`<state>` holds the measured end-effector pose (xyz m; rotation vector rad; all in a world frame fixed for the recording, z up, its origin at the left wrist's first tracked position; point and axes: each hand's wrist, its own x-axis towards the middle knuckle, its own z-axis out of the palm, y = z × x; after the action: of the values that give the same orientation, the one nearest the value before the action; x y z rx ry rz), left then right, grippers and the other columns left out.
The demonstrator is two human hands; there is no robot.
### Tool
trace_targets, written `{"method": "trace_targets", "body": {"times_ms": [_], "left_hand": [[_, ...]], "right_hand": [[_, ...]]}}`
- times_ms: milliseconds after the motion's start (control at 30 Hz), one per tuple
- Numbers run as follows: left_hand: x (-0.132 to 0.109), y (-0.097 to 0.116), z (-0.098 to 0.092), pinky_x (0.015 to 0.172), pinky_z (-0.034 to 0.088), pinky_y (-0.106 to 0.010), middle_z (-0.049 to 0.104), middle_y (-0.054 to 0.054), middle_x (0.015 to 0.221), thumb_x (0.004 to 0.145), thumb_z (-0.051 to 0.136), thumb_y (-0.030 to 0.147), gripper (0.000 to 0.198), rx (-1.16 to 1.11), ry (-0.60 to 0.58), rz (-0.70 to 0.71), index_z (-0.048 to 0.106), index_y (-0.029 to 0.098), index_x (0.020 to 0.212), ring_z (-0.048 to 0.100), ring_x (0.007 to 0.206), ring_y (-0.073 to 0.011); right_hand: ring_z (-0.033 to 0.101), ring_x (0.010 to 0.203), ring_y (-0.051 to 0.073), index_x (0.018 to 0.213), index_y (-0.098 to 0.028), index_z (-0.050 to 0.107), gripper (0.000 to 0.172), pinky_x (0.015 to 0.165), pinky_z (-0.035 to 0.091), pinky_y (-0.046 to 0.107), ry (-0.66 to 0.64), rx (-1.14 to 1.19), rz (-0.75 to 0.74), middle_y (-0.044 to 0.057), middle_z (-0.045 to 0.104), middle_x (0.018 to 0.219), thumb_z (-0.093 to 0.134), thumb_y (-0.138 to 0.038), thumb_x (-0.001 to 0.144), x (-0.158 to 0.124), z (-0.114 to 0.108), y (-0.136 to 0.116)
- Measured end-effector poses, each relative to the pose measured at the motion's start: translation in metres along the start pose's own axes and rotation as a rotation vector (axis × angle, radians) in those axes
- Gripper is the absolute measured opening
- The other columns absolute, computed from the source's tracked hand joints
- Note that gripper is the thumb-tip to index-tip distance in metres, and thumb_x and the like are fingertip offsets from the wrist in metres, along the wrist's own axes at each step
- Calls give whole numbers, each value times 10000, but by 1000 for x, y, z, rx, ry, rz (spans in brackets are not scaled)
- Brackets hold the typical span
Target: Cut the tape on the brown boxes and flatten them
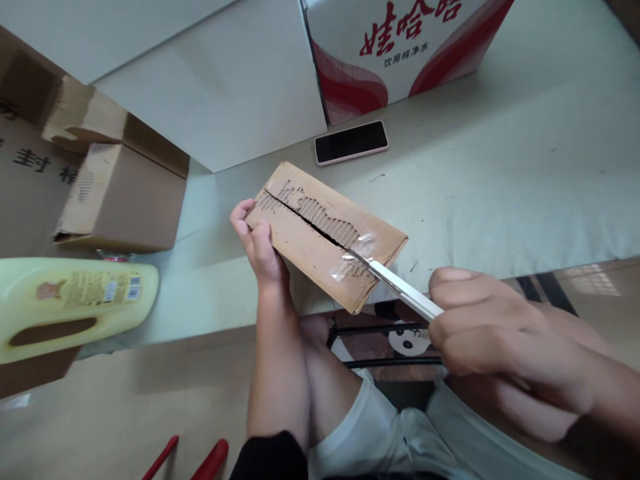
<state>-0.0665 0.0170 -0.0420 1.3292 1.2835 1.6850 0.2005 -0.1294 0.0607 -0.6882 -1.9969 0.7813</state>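
Note:
A small brown cardboard box (300,233) is tilted over the table's near edge, its top facing me. Along its middle seam runs a dark slit, with torn, ridged cardboard beside it and clear tape bits at the near right end. My left hand (260,243) grips the box's left end, thumb on top. In my right hand (490,327) is a utility knife (405,290) with a white handle, the fist closed around it. The blade meets the seam at the taped right end.
A phone (351,142) lies behind the box, before a red-and-white carton (400,60) and a white panel (215,100). Brown cartons (135,193) and a yellow bottle (75,300) stand at the left. The pale cloth-covered table (500,187) ends just before my lap.

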Motion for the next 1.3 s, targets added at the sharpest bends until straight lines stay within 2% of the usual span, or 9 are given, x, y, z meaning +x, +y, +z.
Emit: {"method": "trace_targets", "body": {"times_ms": [233,433,533,700,833,967,1067,1200,1300], "left_hand": [[0,-3,-2,905,490,-349,513,-71,1166,840,550,627,532,59,-50,17,425,263,1209,571,1073,-219],[0,-3,-2,906,489,-346,523,-68,1147,826,586,552,507,10,-25,16,436,254,1207,572,1048,-214],[0,-3,-2,909,488,-345,517,-70,1158,821,591,534,494,12,-16,18,440,252,1197,573,1048,-212],[1,-4,-3,921,498,-362,520,-80,1180,833,572,582,517,52,-37,10,445,251,1210,572,1086,-229],[0,-3,-3,932,499,-363,524,-77,1183,847,567,583,510,47,-48,14,453,255,1222,576,1094,-228],[-1,-2,-2,919,493,-352,530,-70,1167,836,600,558,504,-9,-38,18,459,252,1212,576,1074,-222],[-1,-3,-2,902,492,-343,536,-69,1155,837,601,550,501,7,-28,17,462,246,1210,579,1054,-214],[-1,-5,-4,922,495,-354,546,-67,1144,865,570,570,506,92,-19,25,467,246,1239,586,1069,-217],[-2,-4,-4,931,500,-354,562,-64,1142,881,556,557,490,95,-28,30,464,248,1251,598,1067,-212]], "right_hand": [[355,520,158,934,-236,481,331,602,302,354,-64,7,-77,-53,463,602,472,-64,652,2,-5,7],[400,520,150,889,-244,453,229,615,344,362,-83,22,-66,-52,494,598,459,-74,735,6,-4,11],[493,554,165,877,-255,475,241,644,428,368,-75,3,49,-35,550,619,468,-40,768,2,-5,0],[659,723,246,916,-303,583,204,775,567,427,51,-136,340,11,667,717,546,-111,857,-11,-9,-20],[599,609,208,914,-286,545,174,688,546,409,34,-25,231,-3,636,669,503,-118,897,-11,-10,-10],[490,492,161,862,-255,484,132,562,440,367,160,146,79,-26,536,560,437,-158,937,-6,-7,0],[511,509,170,859,-259,510,146,589,428,394,150,8,135,-27,545,566,464,-127,901,-8,-7,-5],[336,446,141,861,-257,528,165,542,325,399,129,-150,-23,-52,482,515,447,-114,879,-14,-9,-10],[408,484,145,841,-258,542,147,567,354,417,27,-221,-17,-37,569,570,496,-127,887,-19,-10,-8]]}}
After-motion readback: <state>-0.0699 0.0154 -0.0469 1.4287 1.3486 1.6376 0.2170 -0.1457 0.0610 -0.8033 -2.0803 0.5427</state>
